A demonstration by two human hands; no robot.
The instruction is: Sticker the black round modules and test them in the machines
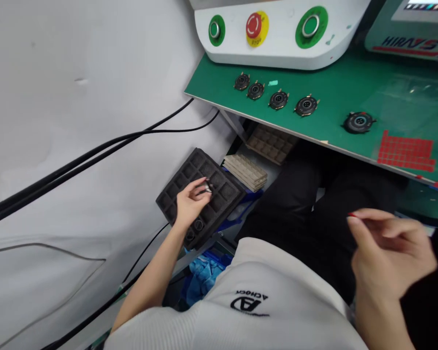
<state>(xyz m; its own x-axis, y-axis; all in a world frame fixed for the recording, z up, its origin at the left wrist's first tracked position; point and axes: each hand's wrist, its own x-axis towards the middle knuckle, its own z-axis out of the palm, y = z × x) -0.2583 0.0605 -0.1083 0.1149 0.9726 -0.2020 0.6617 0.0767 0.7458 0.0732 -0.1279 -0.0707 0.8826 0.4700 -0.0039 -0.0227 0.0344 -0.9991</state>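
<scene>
My left hand [190, 201] reaches over a black foam tray [224, 192] with square pockets. Its thumb and fingers close on a small dark watch case [208, 187] with a shiny edge, partly hidden by the fingers. Two round watch cases [199, 224] sit in pockets near my wrist. On the right, my right hand [392, 248] is raised above my lap, thumb and forefinger pinching a tiny red sticker [351, 214]. Several black watch cases [278, 99] lie in a row on the green bench, and another watch case [359, 122] lies further right, beside a sheet of red stickers [407, 151].
A white control panel [277, 46] with green buttons and a red stop button [254, 25] stands on the green bench mat [336, 87]. Beige trays [246, 172] are stacked below the bench. Black cables [127, 136] run along the wall. A monitor [416, 34] stands at right.
</scene>
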